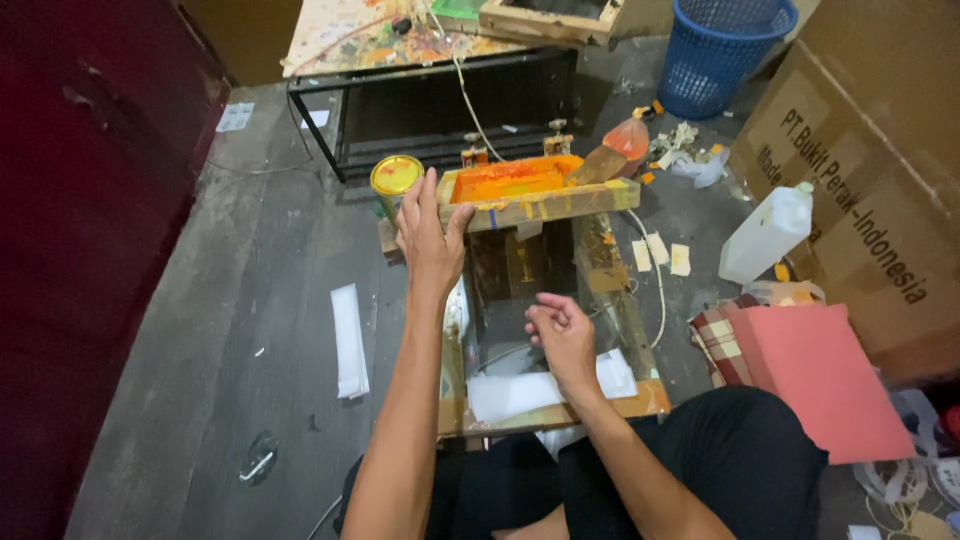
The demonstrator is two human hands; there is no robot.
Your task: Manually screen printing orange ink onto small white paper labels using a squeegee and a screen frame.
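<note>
Yellow-lidded tin [396,176] stands on the floor, just left of the frame. Left hand [430,235] grips the near-left corner of the raised wooden frame [535,195], fingers wrapped over its edge. Right hand [562,335], loosely curled and empty, hovers above the white sheet [515,392] on the board beneath. Risk: orange ink could drip onto the sheet if the tilted frame slips.

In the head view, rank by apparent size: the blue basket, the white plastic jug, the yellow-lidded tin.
1. blue basket, though cut off by the frame's top edge.
2. white plastic jug, nearer the camera, so its gap to the basket is unsure.
3. yellow-lidded tin, beside the left hand.
</note>
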